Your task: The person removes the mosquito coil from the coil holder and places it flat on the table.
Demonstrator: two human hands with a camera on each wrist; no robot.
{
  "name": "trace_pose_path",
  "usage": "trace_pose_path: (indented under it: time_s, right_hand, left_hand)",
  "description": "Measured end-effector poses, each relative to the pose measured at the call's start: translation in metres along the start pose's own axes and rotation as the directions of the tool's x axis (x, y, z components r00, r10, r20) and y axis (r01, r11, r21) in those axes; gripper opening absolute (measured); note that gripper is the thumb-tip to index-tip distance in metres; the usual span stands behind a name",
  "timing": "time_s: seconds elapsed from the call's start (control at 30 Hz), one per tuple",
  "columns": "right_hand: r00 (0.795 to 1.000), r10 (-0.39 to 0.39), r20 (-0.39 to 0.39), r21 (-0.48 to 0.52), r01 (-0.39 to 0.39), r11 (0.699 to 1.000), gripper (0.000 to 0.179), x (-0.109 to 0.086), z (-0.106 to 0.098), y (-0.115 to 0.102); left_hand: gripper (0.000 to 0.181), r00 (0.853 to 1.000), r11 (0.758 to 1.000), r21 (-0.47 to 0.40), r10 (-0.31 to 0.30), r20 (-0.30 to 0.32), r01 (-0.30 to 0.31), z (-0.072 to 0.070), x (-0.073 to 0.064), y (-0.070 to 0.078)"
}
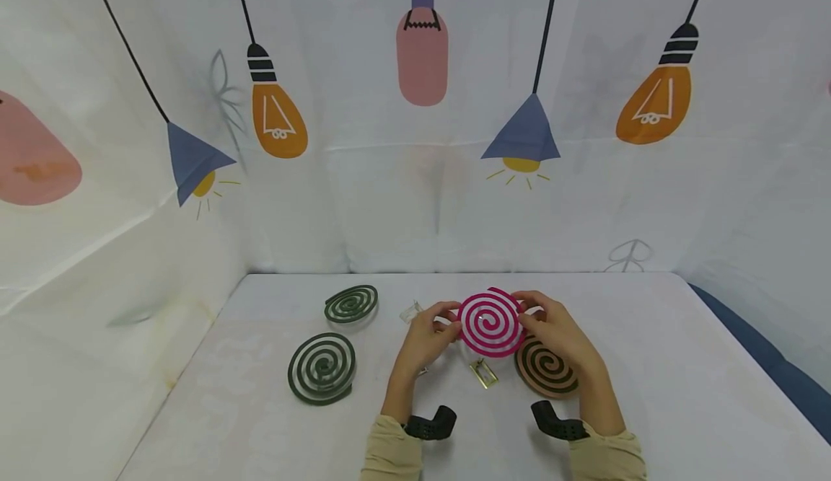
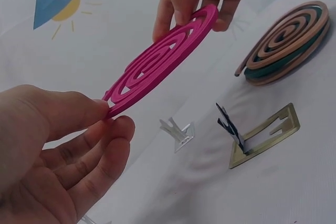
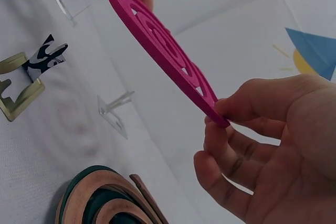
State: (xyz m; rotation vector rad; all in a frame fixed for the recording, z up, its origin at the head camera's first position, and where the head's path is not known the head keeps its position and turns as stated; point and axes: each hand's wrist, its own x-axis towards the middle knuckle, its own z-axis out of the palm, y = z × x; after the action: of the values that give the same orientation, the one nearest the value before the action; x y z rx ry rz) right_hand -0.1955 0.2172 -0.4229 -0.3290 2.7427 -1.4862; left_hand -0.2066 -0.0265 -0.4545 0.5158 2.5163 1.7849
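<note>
A bright pink mosquito coil (image 1: 491, 351) is held up over the white table between both hands. My left hand (image 1: 423, 338) pinches its left edge between thumb and fingers. On the opposite edge my right hand (image 1: 563, 335) pinches it the same way. The coil tilts in both wrist views, and its shadow falls on the table beneath. Below it lies a gold metal coil stand (image 2: 265, 149) with its pronged tongue bent upward. A brown coil paired with a dark green one (image 2: 283, 40) rests on the table under the right forearm, partly covered by it in the head view.
Two dark green coils (image 1: 322, 394) lie on the left of the table (image 1: 214, 409). Small silver stands (image 2: 184, 136) are scattered near the hands, one beyond the left hand. A fabric wall (image 1: 389, 207) printed with lamps rises behind the table.
</note>
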Motion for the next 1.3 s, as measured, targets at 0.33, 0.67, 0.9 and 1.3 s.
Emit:
trace_pose_path:
  time_s: [0.33,0.67,0.9,1.3]
  right_hand:
    - [1.0,-0.019,-0.013,-0.042,0.018,0.999,0.038,-0.002,-0.004,0.005]
    - [1.0,0.005,-0.024,-0.057,-0.006,0.998,0.038,-0.005,-0.009,0.009]
    - [1.0,-0.007,-0.026,-0.044,0.005,0.999,0.039,-0.005,-0.012,0.011]
    - [1.0,0.016,-0.019,-0.076,-0.017,0.997,0.036,-0.008,-0.018,0.013]
  left_hand:
    - [0.033,0.999,1.0,-0.013,0.018,0.028,-0.018,0.007,0.001,0.001]
    - [0.033,0.999,1.0,-0.016,0.011,0.05,-0.011,0.013,0.001,0.003]
    - [0.034,0.998,0.999,-0.045,0.017,0.058,-0.014,0.017,0.001,0.004]
    - [0.034,0.995,0.999,0.032,0.032,0.091,-0.035,0.026,0.003,0.003]
